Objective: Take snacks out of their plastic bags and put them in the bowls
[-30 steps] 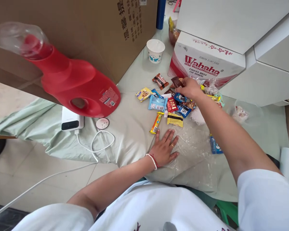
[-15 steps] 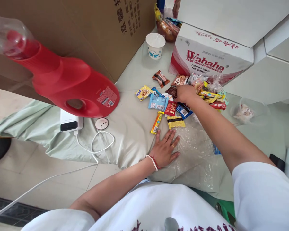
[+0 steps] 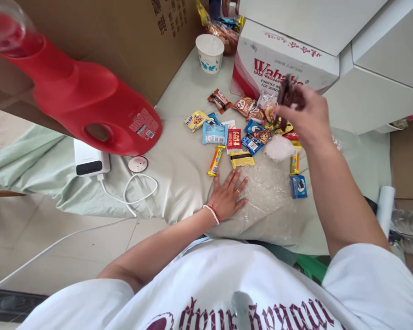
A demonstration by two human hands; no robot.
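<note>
Right hand [image 3: 308, 110] pinches dark wrapped packet [image 3: 286, 91] (blurred, perhaps several) over snack pile [image 3: 234, 139]. Best keep pinch light, clear of neighbouring wrappers. Left hand [image 3: 227, 196] flat, fingers spread, nearer body than grip. Beneath: rumpled pale cloth [image 3: 179, 178]. Beyond grip: Wahaha carton [image 3: 254, 52], tiled floor [image 3: 99, 243] well off leftward.

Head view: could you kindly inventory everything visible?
Jug: one, red, left.
Carton: one, brown, left.
Cup: one, white, back.
Bowl: one, brown, back.
Wahaha box: one, white-red, back.
Snack packets: many, mixed, centre.
Held packet: one, brown, centre right.
Plastic film: one, clear, front.
Device: one, white, left.
Cable: one, white, left.
Disc: one, pink, left.
Cloth: one, green, underneath.
Cabinet: one, white, right.
Bottles: apparently two, clear, right.
Shirt: one, white, bottom.
Left hand: one, front centre.
Right hand: one, holding that packet.
</note>
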